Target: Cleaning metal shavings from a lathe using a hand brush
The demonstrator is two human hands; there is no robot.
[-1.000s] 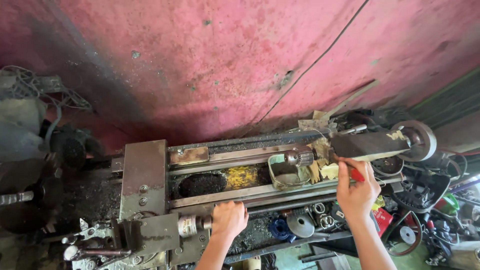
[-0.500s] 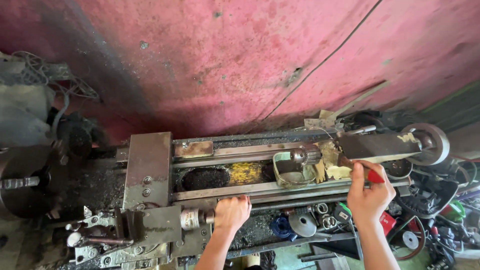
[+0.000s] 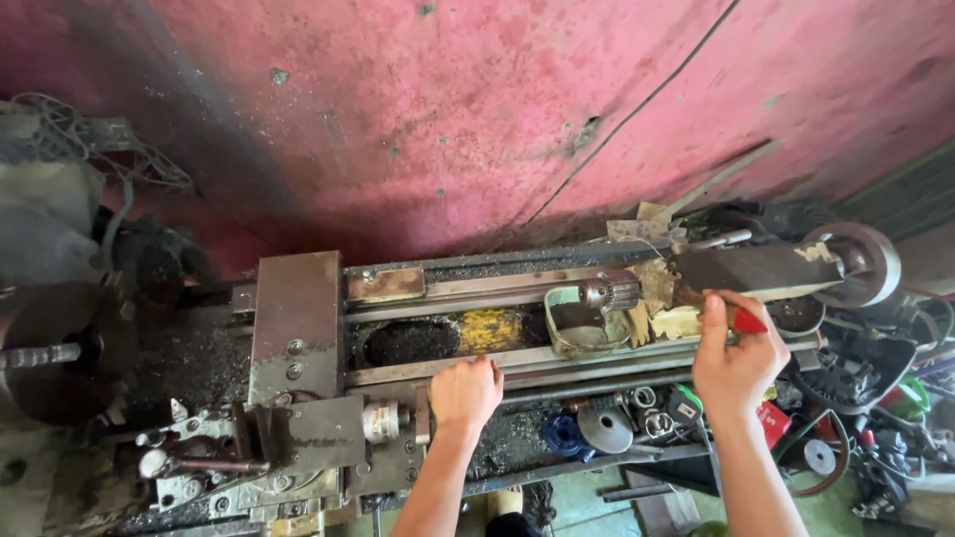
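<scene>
I look down on an old grimy metal lathe set against a pink wall. My left hand is closed on the handwheel at the front of the carriage, beside a small silver dial. My right hand grips a red-handled tool at the tailstock on the right. A drill chuck sticks out of the tailstock toward the left, above a dirty metal tin. The handwheel itself is hidden under my left hand.
The lathe chuck with a bar sits at far left. Black swarf and yellow debris fill the bed gap. A tailstock wheel is at right. Gears, discs and a blue part lie on the lower shelf. Cables and clutter crowd the right side.
The view has drifted, so the lathe sits slightly lower and further right in the frame. Both hands stay on the same spots, the right one still holding the red-handled tool.
</scene>
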